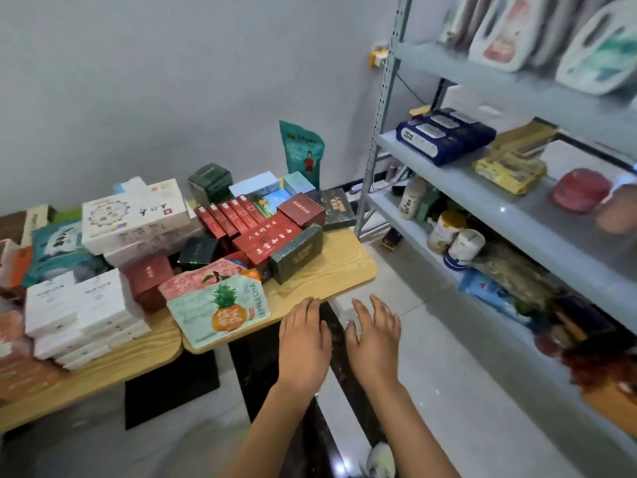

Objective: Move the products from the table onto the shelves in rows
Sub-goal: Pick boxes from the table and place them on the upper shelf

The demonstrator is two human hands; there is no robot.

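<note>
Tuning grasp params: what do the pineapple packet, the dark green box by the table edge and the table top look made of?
Pineapple packet: looks like a flat, matte printed pouch, film or paper; it lies thin with soft rounded corners.
Dark green box: probably cardboard under glossy wrap; sharp edges, faint sheen.
Table top: light wood or wood-look laminate, visible grain lines, rounded corner.

Worktop (331, 270): left end cut by frame edge; boxes (10, 326) there smeared, print unreadable. Top shelf (517, 81): white packs (506, 32) cropped at top, blurred. Red tin (580, 189): partly behind a blurred shape at right edge. Bottom shelf goods (586, 343): dark blur, kinds not tellable.
</note>
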